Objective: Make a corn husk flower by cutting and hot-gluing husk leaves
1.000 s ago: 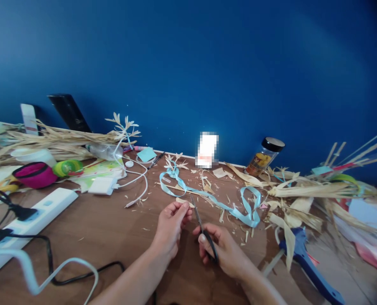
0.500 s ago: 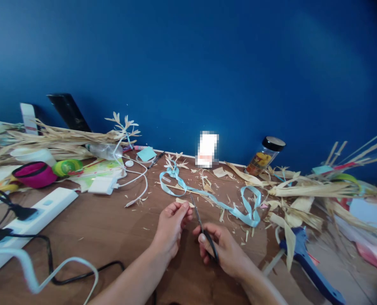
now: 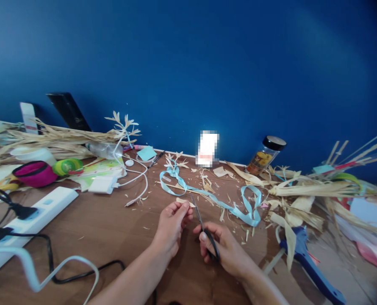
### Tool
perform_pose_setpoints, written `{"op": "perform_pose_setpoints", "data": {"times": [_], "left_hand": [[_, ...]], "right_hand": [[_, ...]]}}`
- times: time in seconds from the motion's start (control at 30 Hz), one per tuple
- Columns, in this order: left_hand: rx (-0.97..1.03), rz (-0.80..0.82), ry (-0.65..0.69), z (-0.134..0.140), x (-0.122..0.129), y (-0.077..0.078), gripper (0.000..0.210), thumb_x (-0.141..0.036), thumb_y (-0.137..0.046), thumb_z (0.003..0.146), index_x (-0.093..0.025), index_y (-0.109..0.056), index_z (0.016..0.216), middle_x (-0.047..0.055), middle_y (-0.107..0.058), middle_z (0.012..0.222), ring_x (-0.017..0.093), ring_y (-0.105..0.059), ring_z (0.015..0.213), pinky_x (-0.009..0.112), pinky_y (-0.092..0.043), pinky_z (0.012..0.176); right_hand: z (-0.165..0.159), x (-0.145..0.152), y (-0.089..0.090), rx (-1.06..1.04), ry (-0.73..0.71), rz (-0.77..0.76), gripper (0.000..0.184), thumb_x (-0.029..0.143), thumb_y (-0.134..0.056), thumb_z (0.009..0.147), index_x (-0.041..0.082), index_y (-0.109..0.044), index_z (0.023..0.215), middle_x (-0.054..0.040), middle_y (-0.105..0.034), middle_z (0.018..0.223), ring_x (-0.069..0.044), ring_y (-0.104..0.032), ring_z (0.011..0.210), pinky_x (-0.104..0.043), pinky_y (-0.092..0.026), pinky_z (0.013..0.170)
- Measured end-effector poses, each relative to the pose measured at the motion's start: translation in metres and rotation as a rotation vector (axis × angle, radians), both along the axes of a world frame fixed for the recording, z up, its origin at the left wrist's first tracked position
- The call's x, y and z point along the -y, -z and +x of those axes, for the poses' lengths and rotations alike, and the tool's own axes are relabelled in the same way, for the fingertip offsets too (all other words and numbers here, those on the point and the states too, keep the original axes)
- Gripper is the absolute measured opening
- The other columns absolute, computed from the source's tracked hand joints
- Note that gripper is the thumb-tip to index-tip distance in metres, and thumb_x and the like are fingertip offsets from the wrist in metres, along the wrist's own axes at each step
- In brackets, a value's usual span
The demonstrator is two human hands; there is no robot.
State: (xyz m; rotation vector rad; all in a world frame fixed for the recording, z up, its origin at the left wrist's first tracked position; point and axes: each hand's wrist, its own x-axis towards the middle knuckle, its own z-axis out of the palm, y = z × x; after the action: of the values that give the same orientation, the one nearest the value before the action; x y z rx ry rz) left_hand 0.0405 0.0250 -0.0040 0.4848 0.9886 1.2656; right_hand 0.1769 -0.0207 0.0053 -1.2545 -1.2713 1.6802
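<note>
My left hand (image 3: pixel 173 222) pinches a small pale piece of dried husk (image 3: pixel 186 202) between thumb and fingertips. My right hand (image 3: pixel 219 245) is closed around the black-handled scissors (image 3: pixel 200 217), whose blades point up and away beside the husk piece. Whether the blades touch the husk I cannot tell. Just beyond both hands lies a light blue ribbon (image 3: pixel 218 203), curling across the table among husk scraps. Behind its left loop, a small husk flower (image 3: pixel 175 163) rests on the tabletop.
A white power strip (image 3: pixel 48 212) with black plugs and cables lies at left. To the right are a blue glue gun (image 3: pixel 309 262) and dried husks (image 3: pixel 318 188). A black-lidded jar (image 3: pixel 266 156) leans by the blue wall (image 3: pixel 188 76). A white charger (image 3: pixel 102 184) sits left of centre.
My right hand and the scissors have shifted very slightly to the right. My left hand keeps its pinch on the husk piece in nearly the same spot.
</note>
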Motion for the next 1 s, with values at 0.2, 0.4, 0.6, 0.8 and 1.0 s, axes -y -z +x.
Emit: {"op": "perform_pose_setpoints", "data": {"times": [0.2, 0.4, 0.6, 0.8, 1.0], "left_hand": [[0.011, 0.001, 0.002, 0.001, 0.000, -0.001, 0.017, -0.025, -0.074, 0.062, -0.012, -0.063, 0.066, -0.001, -0.060, 0.062, 0.005, -0.055, 0.055, 0.014, -0.046, 0.055], [0.034, 0.005, 0.008, 0.001, 0.002, 0.001, 0.017, -0.024, -0.074, 0.062, -0.012, -0.063, 0.066, -0.001, -0.060, 0.061, 0.005, -0.055, 0.056, 0.013, -0.047, 0.056], [0.051, 0.004, 0.059, -0.001, 0.001, -0.004, 0.016, -0.024, -0.074, 0.063, -0.013, -0.064, 0.068, -0.001, -0.060, 0.062, 0.005, -0.054, 0.055, 0.013, -0.046, 0.056], [-0.106, 0.037, 0.329, 0.001, 0.009, -0.013, 0.016, -0.027, -0.071, 0.066, -0.014, -0.062, 0.063, -0.004, -0.055, 0.053, 0.004, -0.046, 0.047, 0.014, -0.039, 0.049], [-0.251, 0.122, 0.408, 0.004, 0.013, -0.013, 0.020, -0.030, -0.070, 0.065, -0.014, -0.062, 0.057, -0.004, -0.051, 0.049, 0.006, -0.040, 0.045, 0.016, -0.030, 0.044]], "right_hand": [[0.000, 0.000, 0.002, -0.007, 0.006, 0.007, 0.039, 0.051, -0.057, 0.073, 0.014, -0.055, 0.088, 0.0054, -0.050, 0.052, -0.007, -0.046, 0.044, -0.019, -0.040, 0.044], [0.000, -0.001, 0.010, 0.022, 0.027, 0.007, 0.036, 0.048, -0.060, 0.073, 0.015, -0.055, 0.086, 0.0068, -0.048, 0.049, -0.006, -0.044, 0.041, -0.018, -0.039, 0.041], [0.001, -0.004, 0.005, -0.030, 0.213, 0.028, 0.040, 0.050, -0.059, 0.073, 0.016, -0.055, 0.093, 0.0047, -0.054, 0.054, -0.008, -0.049, 0.044, -0.018, -0.033, 0.041], [0.002, -0.008, -0.001, -0.130, 0.464, 0.155, 0.047, 0.035, -0.077, 0.058, 0.020, -0.056, 0.097, 0.0023, -0.060, 0.071, -0.013, -0.056, 0.066, -0.023, -0.043, 0.062], [0.001, -0.008, 0.003, -0.125, 0.450, 0.194, 0.043, 0.029, -0.077, 0.058, 0.019, -0.053, 0.093, 0.0028, -0.057, 0.069, -0.012, -0.053, 0.062, -0.023, -0.041, 0.059]]}}
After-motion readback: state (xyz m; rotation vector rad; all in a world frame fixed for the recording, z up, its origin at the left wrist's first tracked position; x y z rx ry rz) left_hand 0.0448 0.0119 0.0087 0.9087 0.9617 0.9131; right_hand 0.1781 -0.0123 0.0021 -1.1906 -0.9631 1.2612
